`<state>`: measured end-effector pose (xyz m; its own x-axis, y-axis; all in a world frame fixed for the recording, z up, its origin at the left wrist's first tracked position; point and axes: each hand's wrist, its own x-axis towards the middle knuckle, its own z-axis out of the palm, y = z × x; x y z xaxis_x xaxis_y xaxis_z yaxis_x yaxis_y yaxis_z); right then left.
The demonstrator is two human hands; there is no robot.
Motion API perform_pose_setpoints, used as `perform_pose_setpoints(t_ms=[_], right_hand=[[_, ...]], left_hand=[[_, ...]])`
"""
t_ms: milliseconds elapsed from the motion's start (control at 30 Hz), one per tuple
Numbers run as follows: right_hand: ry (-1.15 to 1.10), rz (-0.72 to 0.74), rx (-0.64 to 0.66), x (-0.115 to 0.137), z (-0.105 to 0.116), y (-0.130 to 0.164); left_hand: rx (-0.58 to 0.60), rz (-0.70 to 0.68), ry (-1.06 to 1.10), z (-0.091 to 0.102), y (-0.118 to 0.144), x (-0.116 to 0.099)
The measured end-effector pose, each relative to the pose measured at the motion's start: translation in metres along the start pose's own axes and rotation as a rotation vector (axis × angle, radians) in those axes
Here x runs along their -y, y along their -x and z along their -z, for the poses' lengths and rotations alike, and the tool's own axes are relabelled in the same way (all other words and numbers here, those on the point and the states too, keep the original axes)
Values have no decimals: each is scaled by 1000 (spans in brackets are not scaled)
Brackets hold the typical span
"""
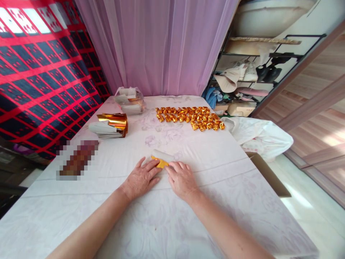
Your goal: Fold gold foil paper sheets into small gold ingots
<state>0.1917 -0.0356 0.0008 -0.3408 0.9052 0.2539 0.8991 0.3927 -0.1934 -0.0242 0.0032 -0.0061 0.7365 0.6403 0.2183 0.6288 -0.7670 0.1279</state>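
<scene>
At the far left a red and black patterned cloth (40, 72) hangs beside the surface (215, 187), which is covered by a pale flowered sheet. On the left part of the surface lies a stack of gold foil sheets (111, 126), their top edges curling, and just behind it, near the pink curtain (156, 43), sits a clear plastic bag (129, 100) with more paper inside. Toward the near middle, the left hand (140, 178) lies palm down on the sheet with its fingers stretched forward and slightly apart, the fingertips pressing on the left end of a small gold paper piece (160, 163). This piece lies flat on the surface between the two hands, partly wrapped around a white paper roll. The right hand (182, 180) rests palm down just beside it, its fingers close together and its fingertips touching the right end of the piece. Farther back, well apart from the hands, rows of folded gold paper shapes (191, 118) are laid out. At the right edge a white plastic bag (258, 136) hangs off the surface, with a shelf (256, 79) of shoes and hats behind it.
</scene>
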Motion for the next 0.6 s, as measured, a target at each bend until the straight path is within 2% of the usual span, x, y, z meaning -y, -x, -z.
perform_pose_setpoints(t_ms=[167,600], right_hand=[[1,-43,-27,0,-2,1],[-26,-49,-47,0,-1,-1]], left_hand=[[-35,-16,-3,1,-2,1],[-19,-21,26,0,-3,5]])
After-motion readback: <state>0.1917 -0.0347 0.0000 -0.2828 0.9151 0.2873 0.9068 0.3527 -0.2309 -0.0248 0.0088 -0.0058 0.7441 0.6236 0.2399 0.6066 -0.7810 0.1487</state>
